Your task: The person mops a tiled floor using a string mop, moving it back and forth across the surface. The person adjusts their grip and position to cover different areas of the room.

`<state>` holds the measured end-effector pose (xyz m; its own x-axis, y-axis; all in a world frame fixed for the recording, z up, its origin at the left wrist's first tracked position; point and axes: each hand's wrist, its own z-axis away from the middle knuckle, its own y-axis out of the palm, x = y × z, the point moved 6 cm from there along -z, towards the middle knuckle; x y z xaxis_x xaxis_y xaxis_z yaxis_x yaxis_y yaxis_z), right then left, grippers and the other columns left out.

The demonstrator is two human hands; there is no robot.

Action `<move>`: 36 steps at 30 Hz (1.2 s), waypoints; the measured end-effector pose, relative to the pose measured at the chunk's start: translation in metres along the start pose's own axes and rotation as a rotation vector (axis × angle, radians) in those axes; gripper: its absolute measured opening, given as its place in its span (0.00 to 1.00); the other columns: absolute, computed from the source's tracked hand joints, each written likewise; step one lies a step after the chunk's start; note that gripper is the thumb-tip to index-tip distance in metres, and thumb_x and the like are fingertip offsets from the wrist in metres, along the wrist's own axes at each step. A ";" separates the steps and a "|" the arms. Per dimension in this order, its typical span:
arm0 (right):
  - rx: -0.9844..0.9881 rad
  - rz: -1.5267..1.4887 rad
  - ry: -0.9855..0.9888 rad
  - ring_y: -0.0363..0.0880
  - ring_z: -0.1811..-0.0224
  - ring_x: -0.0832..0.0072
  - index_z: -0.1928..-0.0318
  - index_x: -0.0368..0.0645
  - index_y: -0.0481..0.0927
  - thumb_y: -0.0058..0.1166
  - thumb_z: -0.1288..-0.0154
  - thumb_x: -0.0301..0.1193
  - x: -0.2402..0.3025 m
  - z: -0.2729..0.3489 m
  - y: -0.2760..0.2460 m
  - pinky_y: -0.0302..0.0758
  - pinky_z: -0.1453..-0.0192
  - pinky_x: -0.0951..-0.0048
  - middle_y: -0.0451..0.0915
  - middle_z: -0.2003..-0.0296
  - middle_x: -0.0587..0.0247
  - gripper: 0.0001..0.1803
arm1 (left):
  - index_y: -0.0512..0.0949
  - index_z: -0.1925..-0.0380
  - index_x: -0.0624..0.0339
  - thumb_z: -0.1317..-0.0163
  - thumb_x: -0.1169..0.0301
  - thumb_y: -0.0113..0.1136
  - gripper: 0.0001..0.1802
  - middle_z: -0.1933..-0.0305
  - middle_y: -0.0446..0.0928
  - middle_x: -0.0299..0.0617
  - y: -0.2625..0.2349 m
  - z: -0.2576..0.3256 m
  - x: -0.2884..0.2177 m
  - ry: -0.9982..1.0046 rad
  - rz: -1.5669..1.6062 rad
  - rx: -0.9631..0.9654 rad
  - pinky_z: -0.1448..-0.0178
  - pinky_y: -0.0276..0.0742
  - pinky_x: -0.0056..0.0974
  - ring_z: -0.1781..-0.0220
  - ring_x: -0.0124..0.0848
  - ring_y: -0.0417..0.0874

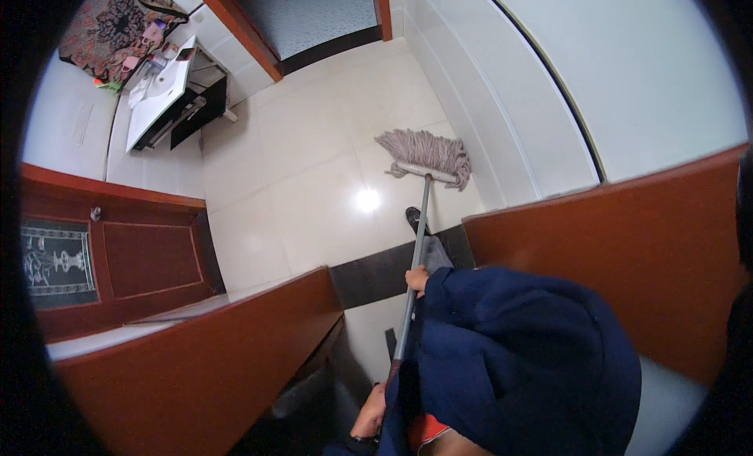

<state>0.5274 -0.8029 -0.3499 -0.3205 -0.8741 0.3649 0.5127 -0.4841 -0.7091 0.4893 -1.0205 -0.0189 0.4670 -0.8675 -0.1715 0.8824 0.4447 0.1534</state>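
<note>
A string mop with a grey handle (420, 228) reaches from my body out over the pale tiled floor. Its greyish-pink yarn head (427, 150) is spread on the tiles beside the white wall panel at right. My right hand (417, 279), coming out of a dark blue sleeve, is closed round the middle of the handle. Lower down, my left hand (370, 413) is at the handle's upper end, its fingers curled in and partly hidden by the dark blue clothing. A dark shoe (416, 220) shows beside the handle at the doorway strip.
Reddish-brown wood panels (212, 362) flank the opening, with a black threshold strip (367, 277) between them. At far left stands a white washbasin (162, 83) over a black cabinet. A brown door (149, 256) is below it. Another doorway (318, 21) lies at the far end.
</note>
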 end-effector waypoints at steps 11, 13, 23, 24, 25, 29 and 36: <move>0.593 -1.826 -0.086 0.78 0.61 0.59 0.60 0.33 0.69 0.45 0.38 0.32 0.209 0.013 0.060 0.75 0.53 0.57 0.77 0.64 0.50 0.13 | 0.64 0.46 0.67 0.39 0.71 0.44 0.21 0.50 0.71 0.46 -0.030 0.219 0.039 -0.042 -0.331 -0.191 0.59 0.69 0.30 0.61 0.27 0.72; 0.766 -1.944 0.195 0.78 0.60 0.59 0.60 0.32 0.69 0.44 0.37 0.32 0.226 0.027 0.042 0.76 0.54 0.57 0.77 0.65 0.48 0.14 | 0.64 0.46 0.66 0.40 0.70 0.47 0.22 0.54 0.73 0.43 -0.041 0.233 0.049 -0.061 -0.328 -0.278 0.63 0.69 0.30 0.64 0.26 0.72; -0.426 -1.913 0.361 0.71 0.78 0.69 0.71 0.36 0.69 0.49 0.43 0.28 0.065 0.059 -0.108 0.70 0.79 0.63 0.70 0.77 0.60 0.07 | 0.66 0.69 0.58 0.49 0.73 0.57 0.10 0.86 0.62 0.32 -0.029 0.089 0.016 0.200 -0.195 -0.049 0.90 0.54 0.26 0.92 0.20 0.60; -0.405 -1.890 0.425 0.71 0.76 0.66 0.65 0.33 0.66 0.49 0.46 0.28 0.038 0.054 -0.106 0.71 0.77 0.60 0.70 0.73 0.56 0.12 | 0.65 0.69 0.58 0.49 0.73 0.56 0.10 0.86 0.62 0.31 -0.017 0.068 0.003 0.213 -0.168 0.009 0.90 0.53 0.26 0.92 0.20 0.59; -0.382 -1.868 0.486 0.71 0.74 0.63 0.59 0.29 0.64 0.49 0.49 0.28 0.013 0.049 -0.102 0.72 0.74 0.57 0.69 0.69 0.52 0.19 | 0.64 0.69 0.58 0.48 0.73 0.55 0.10 0.86 0.62 0.31 -0.005 0.051 -0.008 0.194 -0.167 0.045 0.90 0.52 0.26 0.92 0.20 0.59; -0.583 -1.813 0.779 0.76 0.72 0.58 0.55 0.25 0.63 0.48 0.49 0.30 -0.082 0.050 -0.079 0.74 0.71 0.59 0.74 0.67 0.45 0.23 | 0.62 0.69 0.57 0.43 0.71 0.53 0.09 0.86 0.58 0.29 0.052 -0.004 -0.051 0.177 -0.113 0.119 0.91 0.51 0.26 0.92 0.19 0.58; -0.366 -0.274 0.325 0.76 0.77 0.65 0.80 0.42 0.74 0.65 0.67 0.35 -0.049 0.060 -0.026 0.74 0.74 0.63 0.74 0.80 0.59 0.15 | 0.69 0.69 0.64 0.43 0.58 0.53 0.18 0.77 0.72 0.42 0.061 0.010 -0.047 0.477 -0.491 -0.039 0.72 0.69 0.37 0.78 0.33 0.73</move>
<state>0.5778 -0.7499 -0.3136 -0.6616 -0.6332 0.4017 0.0851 -0.5957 -0.7987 0.5205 -0.9551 0.0078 -0.0221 -0.7818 -0.6231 0.9955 0.0400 -0.0856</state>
